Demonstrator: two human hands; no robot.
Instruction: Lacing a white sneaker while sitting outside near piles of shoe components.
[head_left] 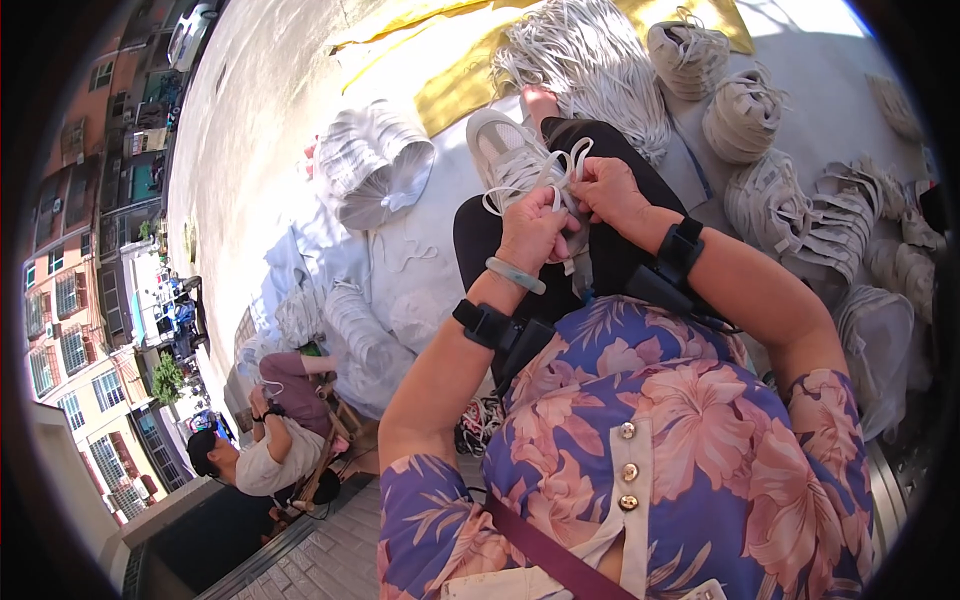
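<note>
A light grey and white sneaker (492,140) rests on my lap between my dark-trousered legs, its toe pointing away from me. White shoelace (579,152) stands in loops over its upper part. My left hand (531,230), with a pale bangle at the wrist, is closed at the near left side of the shoe and pinches the lace. On the other side my right hand (608,190) is closed too, thumb and finger pressed on a lace loop. The shoe's heel end is hidden behind my hands.
A heap of white laces (585,75) lies beyond my knees, near a yellow sheet (455,95). Bundled shoe uppers (745,115) stand at the right. A white plastic bag (375,165) of pale pieces lies left. Further left, another person (275,450) sits on a chair.
</note>
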